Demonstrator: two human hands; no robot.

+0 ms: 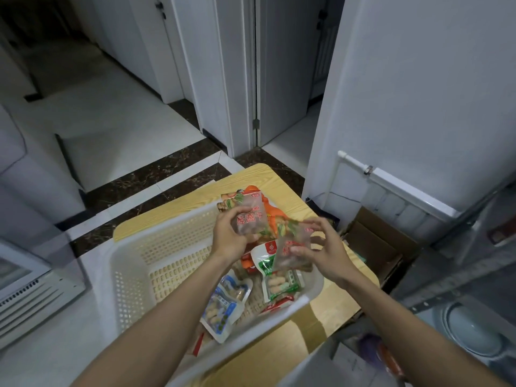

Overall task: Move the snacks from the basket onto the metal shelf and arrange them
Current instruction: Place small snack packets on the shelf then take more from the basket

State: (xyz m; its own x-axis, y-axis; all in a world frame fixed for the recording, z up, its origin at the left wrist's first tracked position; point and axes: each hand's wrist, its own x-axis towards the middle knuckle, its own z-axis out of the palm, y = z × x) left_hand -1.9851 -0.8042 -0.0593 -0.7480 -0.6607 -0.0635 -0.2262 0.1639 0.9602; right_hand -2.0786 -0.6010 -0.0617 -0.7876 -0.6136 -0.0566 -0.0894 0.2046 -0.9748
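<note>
Basket (131, 247) on wooden table (251, 180): our left hand (229, 237) grips one pouch (250, 216), right hand (328, 254) a second pouch (293, 248); white doors (279, 79) at twelve o'clock.

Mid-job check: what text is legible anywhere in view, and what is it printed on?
"桂圓干", in red, on the upper clear packet gripped by the left hand.
Lower clear packet pinched by the right hand: red print mostly covered, unreadable.
Green-and-white packet in the basket: too blurred to read.
Blue packet in the basket: too blurred to read.
</note>
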